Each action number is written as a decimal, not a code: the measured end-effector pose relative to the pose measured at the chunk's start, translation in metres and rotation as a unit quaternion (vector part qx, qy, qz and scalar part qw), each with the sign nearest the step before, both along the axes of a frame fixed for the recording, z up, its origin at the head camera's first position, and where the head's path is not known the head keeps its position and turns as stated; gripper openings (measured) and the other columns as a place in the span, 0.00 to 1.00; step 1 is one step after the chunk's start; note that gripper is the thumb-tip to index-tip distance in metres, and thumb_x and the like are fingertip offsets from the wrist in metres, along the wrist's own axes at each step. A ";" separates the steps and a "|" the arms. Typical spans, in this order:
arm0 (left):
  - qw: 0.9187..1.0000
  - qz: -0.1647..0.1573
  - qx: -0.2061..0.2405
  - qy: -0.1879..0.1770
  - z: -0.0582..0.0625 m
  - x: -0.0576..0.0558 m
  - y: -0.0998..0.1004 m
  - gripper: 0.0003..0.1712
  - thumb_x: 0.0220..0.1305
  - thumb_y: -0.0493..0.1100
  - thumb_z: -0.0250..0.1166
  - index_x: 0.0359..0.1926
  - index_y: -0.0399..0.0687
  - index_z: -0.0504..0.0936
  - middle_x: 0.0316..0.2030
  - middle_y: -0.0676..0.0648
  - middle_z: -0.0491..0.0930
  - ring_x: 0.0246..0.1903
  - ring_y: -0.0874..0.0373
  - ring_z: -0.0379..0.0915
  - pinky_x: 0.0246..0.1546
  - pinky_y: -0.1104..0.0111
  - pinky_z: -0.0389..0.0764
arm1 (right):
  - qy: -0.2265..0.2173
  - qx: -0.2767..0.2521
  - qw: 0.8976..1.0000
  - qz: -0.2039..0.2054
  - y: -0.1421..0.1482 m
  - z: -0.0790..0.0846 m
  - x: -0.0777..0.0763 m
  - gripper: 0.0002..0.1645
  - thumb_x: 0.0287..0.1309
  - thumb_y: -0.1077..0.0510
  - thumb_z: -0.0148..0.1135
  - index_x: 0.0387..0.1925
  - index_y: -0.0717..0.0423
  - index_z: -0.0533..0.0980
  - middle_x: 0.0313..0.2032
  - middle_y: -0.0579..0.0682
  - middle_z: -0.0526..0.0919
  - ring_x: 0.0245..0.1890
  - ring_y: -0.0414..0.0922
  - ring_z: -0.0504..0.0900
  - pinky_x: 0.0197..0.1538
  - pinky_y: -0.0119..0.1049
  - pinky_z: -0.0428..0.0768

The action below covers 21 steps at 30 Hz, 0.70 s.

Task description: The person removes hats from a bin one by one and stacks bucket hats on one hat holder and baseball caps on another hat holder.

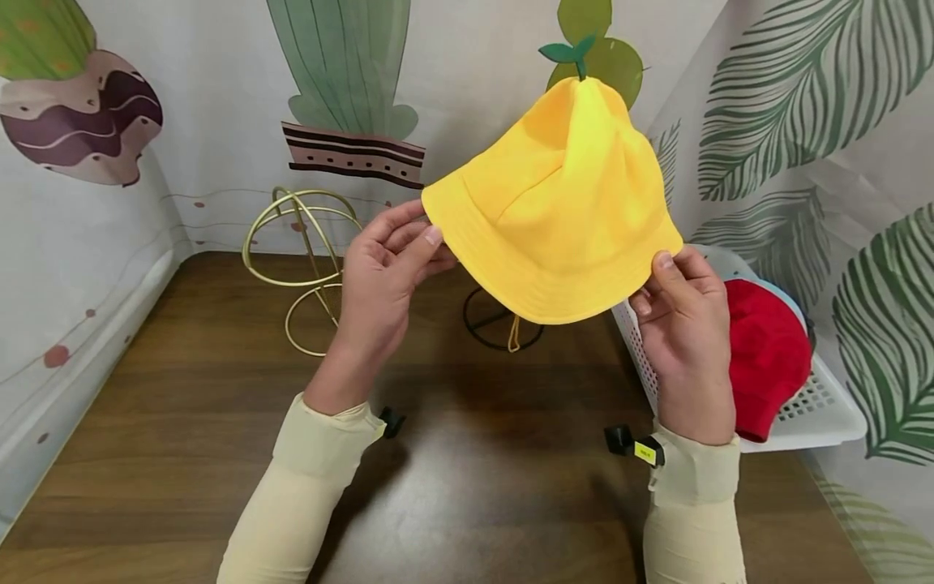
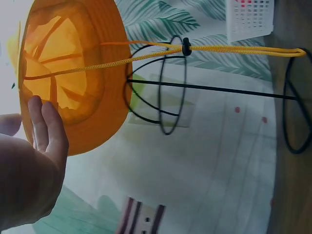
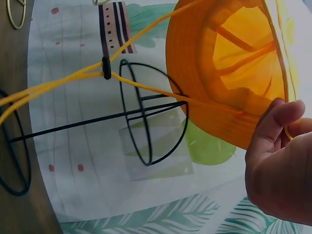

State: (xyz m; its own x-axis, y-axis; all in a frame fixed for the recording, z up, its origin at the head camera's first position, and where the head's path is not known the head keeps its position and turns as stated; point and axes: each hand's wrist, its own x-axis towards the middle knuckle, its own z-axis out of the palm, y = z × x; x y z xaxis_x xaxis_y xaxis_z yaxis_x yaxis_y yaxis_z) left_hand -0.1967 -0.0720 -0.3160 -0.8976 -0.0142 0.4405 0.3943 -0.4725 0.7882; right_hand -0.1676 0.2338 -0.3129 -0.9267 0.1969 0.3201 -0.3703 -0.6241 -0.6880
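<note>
Pinching the edge of a floppy yellow cloth hat (image 1: 562, 219), my left hand (image 1: 390, 268) has its thumb on the outside and its longer fingers nearly straight on the inside. My right hand (image 1: 689, 316) pinches the other side, with its fingers bent more. So the hat is up in the air between my two hands, tipped a bit, with its open side down. A little green leaf shape (image 1: 558, 53) pokes up from its top. A thin yellow string (image 2: 243, 49) hangs under it, with a small black slider (image 2: 185, 47) on it. Lower down is a round-topped black wire stand (image 2: 234, 91) on the brown wooden table (image 1: 182, 405). I think the picking-up part is done and the brim is spread out. Putting the hat down and letting go look left to do. Past my left hand there's a curly gold wire stand (image 1: 292, 284). By my right hand is a white plastic basket with holes (image 1: 832, 422), and a red cloth cap (image 1: 769, 357) sits in it, not in my fingers
</note>
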 end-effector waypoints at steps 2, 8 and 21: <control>1.000 0.001 -0.004 -0.012 -0.005 -0.006 0.002 0.20 0.73 0.29 0.65 0.63 0.34 0.79 0.43 0.43 0.87 0.37 0.53 0.88 0.46 0.58 0.90 | -0.013 -0.004 1.000 -0.011 -0.001 -0.003 -0.005 0.03 0.70 0.68 0.64 0.42 0.66 0.82 0.37 0.56 0.82 0.26 0.47 0.72 0.24 0.30 0.72; 0.999 0.013 -0.003 -0.039 -0.020 -0.024 0.008 0.21 0.72 0.29 0.66 0.64 0.35 0.78 0.41 0.43 0.86 0.35 0.55 0.86 0.46 0.59 0.90 | -0.051 0.015 0.998 -0.046 -0.002 -0.010 -0.018 0.04 0.69 0.66 0.67 0.43 0.63 0.81 0.39 0.55 0.81 0.27 0.47 0.74 0.24 0.30 0.73; 0.997 0.017 0.004 -0.077 -0.046 -0.052 0.019 0.22 0.72 0.30 0.67 0.65 0.41 0.79 0.40 0.45 0.86 0.35 0.55 0.87 0.47 0.60 0.89 | -0.114 0.028 0.991 -0.068 -0.010 -0.031 -0.051 0.04 0.72 0.63 0.65 0.44 0.59 0.78 0.44 0.54 0.77 0.31 0.46 0.76 0.27 0.30 0.77</control>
